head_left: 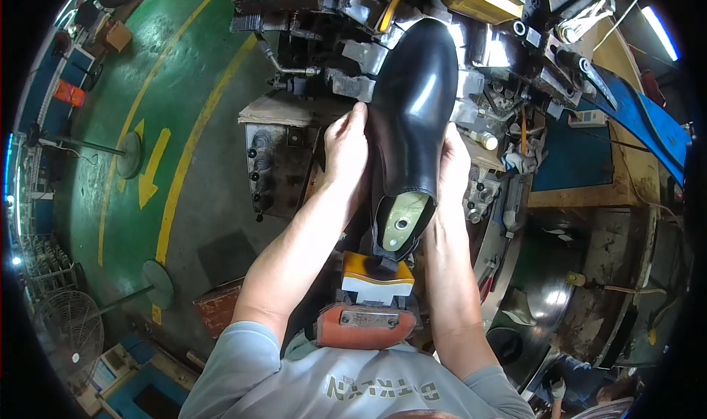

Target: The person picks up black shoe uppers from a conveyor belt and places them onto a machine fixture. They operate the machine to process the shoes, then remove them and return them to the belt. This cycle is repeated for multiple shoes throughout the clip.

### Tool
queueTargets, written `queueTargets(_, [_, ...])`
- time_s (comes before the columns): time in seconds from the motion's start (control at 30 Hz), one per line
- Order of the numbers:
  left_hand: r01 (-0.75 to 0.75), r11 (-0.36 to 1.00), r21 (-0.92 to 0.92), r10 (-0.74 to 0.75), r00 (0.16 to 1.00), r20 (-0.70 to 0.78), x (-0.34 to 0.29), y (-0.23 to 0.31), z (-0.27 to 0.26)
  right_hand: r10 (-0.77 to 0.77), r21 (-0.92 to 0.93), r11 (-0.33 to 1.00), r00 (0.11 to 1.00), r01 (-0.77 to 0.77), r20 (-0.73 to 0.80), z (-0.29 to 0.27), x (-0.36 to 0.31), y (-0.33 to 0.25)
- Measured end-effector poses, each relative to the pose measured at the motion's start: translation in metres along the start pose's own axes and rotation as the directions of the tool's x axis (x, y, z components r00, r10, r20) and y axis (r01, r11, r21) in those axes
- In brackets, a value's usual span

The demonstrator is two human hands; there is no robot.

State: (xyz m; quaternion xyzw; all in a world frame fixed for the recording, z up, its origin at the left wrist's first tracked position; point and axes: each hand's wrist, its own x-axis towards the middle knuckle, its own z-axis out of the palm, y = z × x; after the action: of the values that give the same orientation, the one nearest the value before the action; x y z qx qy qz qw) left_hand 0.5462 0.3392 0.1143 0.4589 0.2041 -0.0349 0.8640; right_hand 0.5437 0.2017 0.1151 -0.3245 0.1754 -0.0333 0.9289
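Between my two hands sat the black shoe (412, 102), toe pointing away from me into the machine (383, 21), heel end toward my chest. My left hand (346, 150) was clamped along the shoe's left flank, fingers curled up at the side near the vamp, thumb lying on the upper. My right hand (453, 168) pressed the opposite flank, palm flat against the leather, fingers wrapped out of sight on the far side. Both hands were closed on the shoe, squeezing it from either side. At the heel opening the pale last (401, 220) showed, with a dark hole in its top. Just under the heel stood an orange and white block (377, 275), and below that an orange pad (366, 325) near my grey shirt (294, 389). The toe was tucked among grey metal clamps (353, 84) of the machine, touching or very nearly so; I couldn't tell which. To my left was a green floor (110, 110) with yellow lines and a yellow arrow (151, 168). Well off to my right lay a blue mat (574, 157) on a wooden bench.
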Motion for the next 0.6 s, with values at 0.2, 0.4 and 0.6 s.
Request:
queueTargets(0.2, [-0.569,0.725,0.388,0.532,0.821,0.21,-0.008,0.01,-0.007,0.069,-0.272,0.959,0.997,-0.075,-0.029,0.02,-0.024,-0.008])
queueTargets(0.4, [-0.984,0.18,0.011,0.297,0.065,0.953,-0.035,0.065,0.021,0.171,-0.053,0.985,0.97,-0.164,0.176,-0.003,-0.011,0.015])
queueTargets(0.6, [-0.969,0.245,0.036,0.39,0.133,0.911,-0.05,0.065,0.035,0.116,-0.213,0.973,0.987,-0.091,0.109,0.02,-0.045,-0.006])
